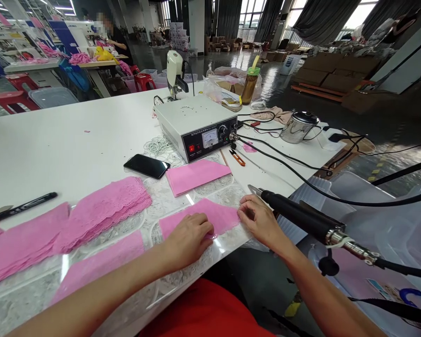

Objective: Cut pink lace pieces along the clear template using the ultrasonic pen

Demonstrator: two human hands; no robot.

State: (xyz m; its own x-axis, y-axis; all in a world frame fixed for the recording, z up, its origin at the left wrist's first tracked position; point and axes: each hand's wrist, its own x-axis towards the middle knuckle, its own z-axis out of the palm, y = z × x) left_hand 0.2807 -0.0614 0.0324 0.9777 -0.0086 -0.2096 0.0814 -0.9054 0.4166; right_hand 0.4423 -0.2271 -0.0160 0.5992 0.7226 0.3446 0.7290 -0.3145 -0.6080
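A single pink fabric piece (210, 213) lies on the clear sheet at the table's near edge. My left hand (191, 236) rests over its lower edge, fingers curled and pressed together on the cloth. At the right end, my right hand (259, 217) pinches the pointed corner between thumb and forefinger. Just beyond that hand is a black-handled tool with a metal tip (298, 213), on a cable. A folded pink stack (198, 175) sits behind the piece. Lace-edged pink pieces (107, 210) are piled to the left, and another flat pink piece (101, 262) is partly under my left forearm.
A control box with a dial (199, 126) stands mid-table, its cables running right. Nearby lie a phone (146, 166), orange thread snips (237, 158) and a black marker (24, 207). A glass jug (300, 127) is at the right edge, above plastic bins (358, 187).
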